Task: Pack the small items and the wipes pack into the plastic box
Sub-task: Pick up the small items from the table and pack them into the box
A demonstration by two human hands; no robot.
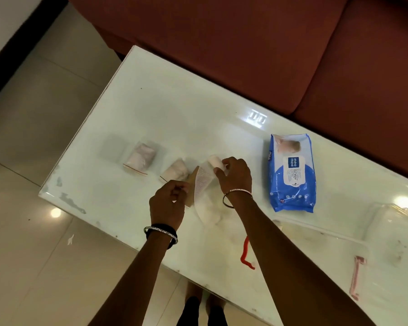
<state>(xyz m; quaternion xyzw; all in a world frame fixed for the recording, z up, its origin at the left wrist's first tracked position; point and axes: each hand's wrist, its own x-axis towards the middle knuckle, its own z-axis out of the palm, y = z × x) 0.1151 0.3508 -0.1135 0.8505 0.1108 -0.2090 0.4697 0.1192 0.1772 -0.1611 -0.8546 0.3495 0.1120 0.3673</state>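
A blue wet wipes pack (292, 172) lies flat on the white glass table (174, 109), right of my hands. Two small zip bags with pale contents rest at the left: one (140, 158) farther out and one (176, 171) beside my left hand. My right hand (234, 175) grips a white gauze roll (214, 161) with its mesh strip (204, 182) trailing down. My left hand (169, 203) pinches the strip's lower edge next to a tan card (192, 184). The clear plastic box (323, 257) with red latches sits at the lower right, my right forearm partly across it.
A clear lid or tray (393, 220) lies at the table's right end. A rust-red sofa (269, 43) runs along the table's far side. Glossy tiled floor (33, 161) surrounds the left and near sides. My feet show under the near edge.
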